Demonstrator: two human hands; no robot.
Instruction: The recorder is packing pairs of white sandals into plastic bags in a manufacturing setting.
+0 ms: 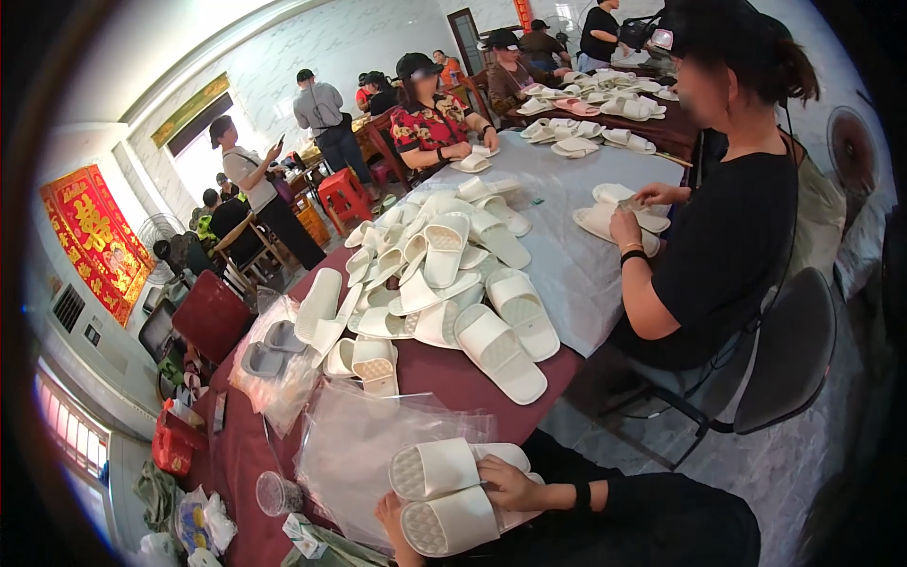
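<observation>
Right hand (510, 486) bent over pair of white slippers (444, 468), fingers closed at the straps, between and over the two. Pair sits just left of that hand, side by side, textured ends pointing left. Left hand (389, 520) at the near slipper's left end, touching, fingers partly hidden; can't tell if pinching or just supporting. Clear plastic bags (364, 437) lie flat just ahead of left hand. Clear cup (278, 495) left of left hand, patterned box (304, 536) also left, a bit nearer. Slipper pile (504, 354) ahead of both hands, past bags; grey slippers (269, 354) ahead-left of left hand. Co-worker in black (727, 246) ahead-right of right hand, handling white slippers too.
</observation>
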